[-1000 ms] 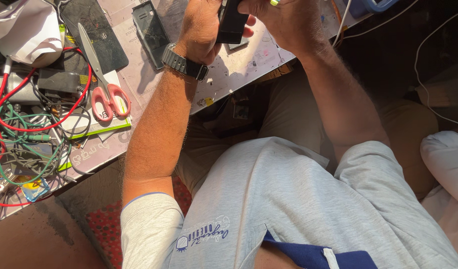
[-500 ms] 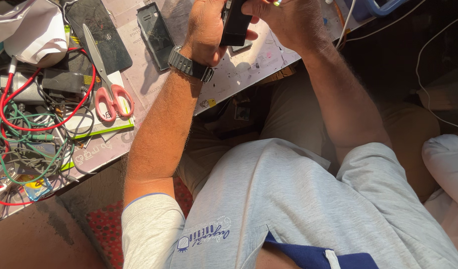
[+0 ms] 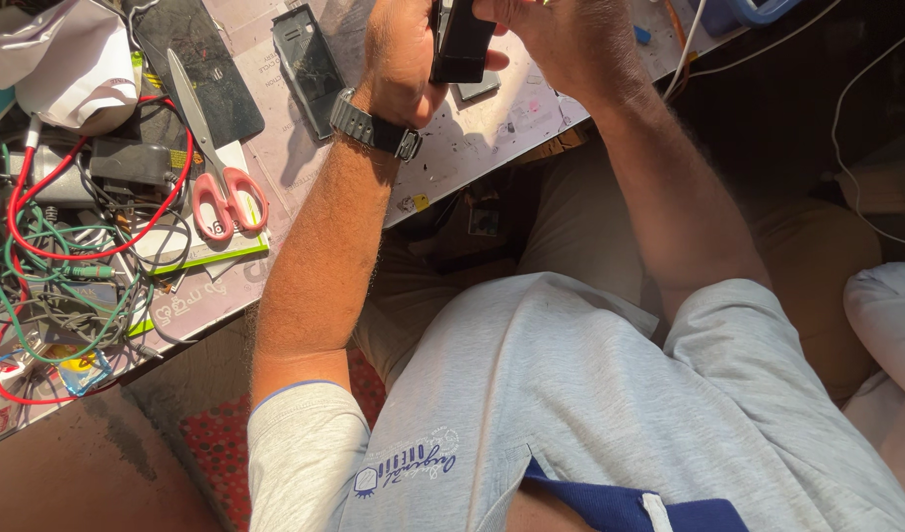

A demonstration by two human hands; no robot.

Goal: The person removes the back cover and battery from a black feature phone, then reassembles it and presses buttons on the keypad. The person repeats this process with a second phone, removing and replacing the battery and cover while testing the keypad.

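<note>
Up near the table edge point(image 3: 492, 177), both hands, left hand point(image 3: 405, 59) and right hand point(image 3: 561, 39), grip a black device point(image 3: 462, 44).

I sit at a small electronics repair bench. The surface point(image 3: 492, 138) under my left hand point(image 3: 403, 59) is crowded: just left of that hand lies a black phone shell point(image 3: 307, 64), farther left pink-handled scissors point(image 3: 216, 163), and beyond them a tangle of red and green wires point(image 3: 48, 246) around a black adapter point(image 3: 132, 163). White cables point(image 3: 866, 197) trail off to the right of my right hand point(image 3: 561, 39).
</note>
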